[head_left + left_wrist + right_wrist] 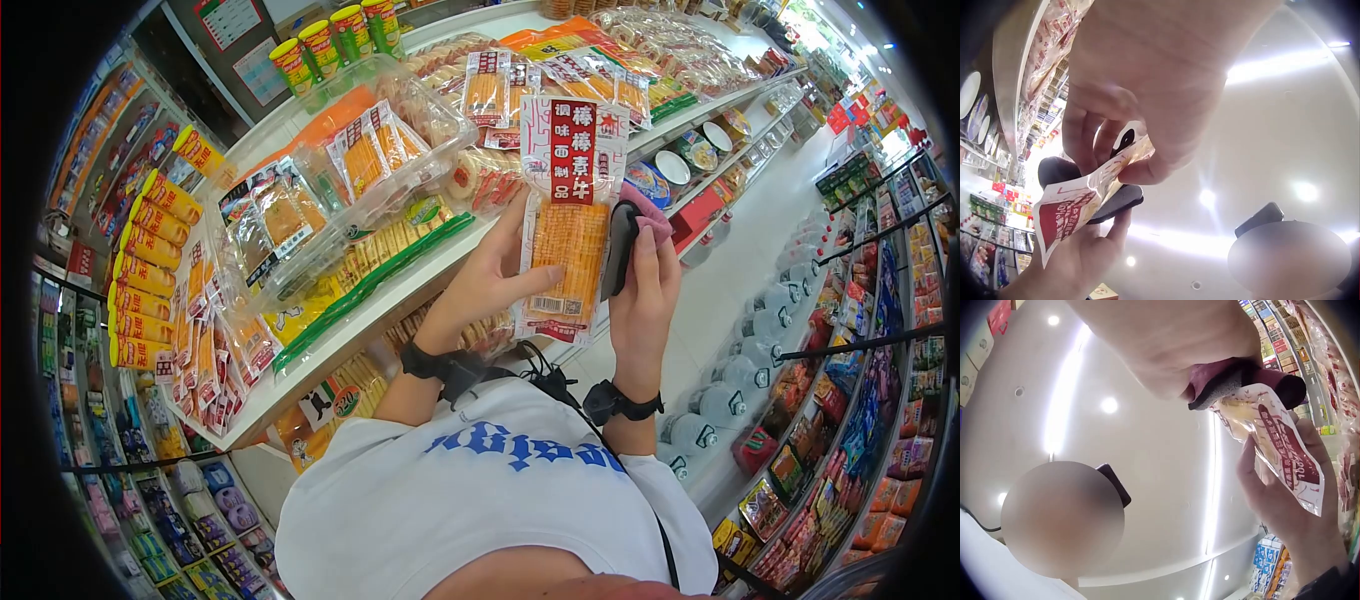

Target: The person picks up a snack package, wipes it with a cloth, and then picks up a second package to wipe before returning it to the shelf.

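Observation:
My left hand (495, 275) grips a packet of orange snack sticks (568, 235) by its left side, thumb across the front and fingers behind. The packet is upright, with a red label and a clear window. On its right side my right hand (645, 290) holds a pink and dark grey cloth-like pad (622, 240), its dark face towards the packet. In the right wrist view the pad (1219, 387) lies right at the packet's edge (1272, 434). From the left wrist, the left fingers (1088, 134) and thumb pinch the packet (1079, 203), with the pad behind it.
Before me a white display counter (440, 250) bears a clear plastic bin (400, 180), similar snack packets (487, 90) and yellow canisters (160, 230). Large water bottles (720, 405) line the floor on the right, beside stocked shelves (850, 400). More shelves stand on the left.

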{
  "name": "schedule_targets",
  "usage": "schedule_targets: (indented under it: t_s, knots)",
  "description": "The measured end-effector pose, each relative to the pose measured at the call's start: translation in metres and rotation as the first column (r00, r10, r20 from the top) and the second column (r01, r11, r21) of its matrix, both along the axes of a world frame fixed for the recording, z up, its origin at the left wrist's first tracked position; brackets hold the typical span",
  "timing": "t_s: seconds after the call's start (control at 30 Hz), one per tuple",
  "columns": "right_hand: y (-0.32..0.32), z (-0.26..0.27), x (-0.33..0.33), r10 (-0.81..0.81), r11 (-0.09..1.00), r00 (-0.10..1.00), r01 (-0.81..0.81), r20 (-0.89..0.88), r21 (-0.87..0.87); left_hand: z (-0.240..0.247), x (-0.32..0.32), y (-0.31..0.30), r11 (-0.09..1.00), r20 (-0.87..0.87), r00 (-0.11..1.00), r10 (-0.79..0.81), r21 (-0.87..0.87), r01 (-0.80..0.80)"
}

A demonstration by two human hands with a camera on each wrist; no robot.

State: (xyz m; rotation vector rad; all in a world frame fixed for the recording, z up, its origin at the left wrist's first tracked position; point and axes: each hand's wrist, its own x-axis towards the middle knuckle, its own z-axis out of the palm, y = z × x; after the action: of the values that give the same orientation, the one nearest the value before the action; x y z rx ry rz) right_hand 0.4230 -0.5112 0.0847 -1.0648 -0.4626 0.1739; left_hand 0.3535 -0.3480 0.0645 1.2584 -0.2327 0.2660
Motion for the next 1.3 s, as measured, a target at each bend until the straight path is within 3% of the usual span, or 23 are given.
schedule_targets:
  t_s: [0.17, 0.27, 0.3, 0.37, 0.47, 0.6, 0.67, 0.73, 0.77, 0.83, 0.9, 1.0, 1.1, 1.17, 1.3]
  knots:
    - [0.001, 0.004, -0.004, -0.028, 1.0, 1.0, 0.028, 0.007, -0.012, 0.001, 0.0, 0.001, 1.0, 0.019, 1.0, -0.005, 0.031, 0.004]
    - [0.007, 0.014, -0.011, -0.1, 0.995, 0.995, 0.101, -0.012, 0.026, -0.008, 0.003, -0.001, 0.989, 0.096, 0.986, 0.139, 0.028, -0.142]
    - [0.008, 0.014, -0.012, -0.078, 0.996, 0.997, 0.079, -0.013, 0.037, -0.006, 0.003, -0.002, 0.943, 0.129, 0.962, 0.239, 0.208, -0.262]
    - [0.01, 0.011, -0.013, -0.035, 0.998, 0.999, 0.036, -0.015, 0.058, 0.003, 0.003, -0.004, 0.715, 0.243, 0.883, 0.401, 0.52, -0.467]
    - [0.008, -0.018, -0.014, 0.067, 0.993, 0.998, -0.068, -0.01, -0.099, 0.026, 0.001, -0.02, 0.476, 0.332, 0.874, 0.354, 0.741, -0.474]
    - [0.012, -0.017, -0.01, -0.019, 0.984, 0.996, 0.035, 0.091, -0.175, 0.02, 0.001, -0.016, 0.402, 0.362, 0.89, 0.276, 0.798, -0.449]
    - [0.01, -0.022, -0.001, -0.056, 0.986, 0.997, 0.065, 0.057, -0.152, 0.014, 0.004, -0.012, 0.277, 0.468, 0.845, 0.26, 0.802, -0.529]
    - [0.009, -0.025, 0.005, -0.063, 0.987, 0.997, 0.07, 0.053, -0.142, 0.017, 0.004, -0.011, 0.23, 0.508, 0.826, 0.244, 0.797, -0.558]
    - [0.01, -0.029, 0.008, -0.09, 0.989, 0.995, 0.095, 0.043, -0.115, 0.023, 0.003, -0.012, 0.247, 0.497, 0.834, 0.239, 0.8, -0.547]
    - [0.011, -0.036, 0.013, -0.149, 0.987, 0.989, 0.15, 0.016, -0.064, 0.025, 0.002, -0.015, 0.391, 0.437, 0.859, 0.267, 0.765, -0.511]
    - [0.003, -0.039, 0.018, -0.157, 0.986, 0.987, 0.155, -0.033, -0.059, 0.019, 0.004, -0.019, 0.618, 0.329, 0.891, 0.313, 0.642, -0.454]
    - [-0.001, -0.04, 0.023, -0.189, 0.982, 0.982, 0.19, -0.029, 0.016, 0.002, 0.009, -0.014, 0.683, 0.189, 0.896, 0.402, 0.59, -0.431]
    - [0.0, -0.032, 0.02, -0.209, 0.978, 0.978, 0.209, 0.026, 0.003, 0.017, 0.003, -0.009, 0.814, -0.139, 0.96, 0.241, 0.568, -0.122]
    - [-0.005, -0.04, 0.028, -0.225, 0.971, 0.972, 0.229, 0.069, -0.062, 0.026, 0.0, -0.011, 0.784, -0.067, 0.946, 0.316, 0.58, -0.221]
    - [-0.003, -0.028, 0.023, -0.272, 0.962, 0.961, 0.274, -0.046, 0.025, 0.021, 0.002, -0.005, 0.743, 0.118, 0.934, 0.338, 0.575, -0.342]
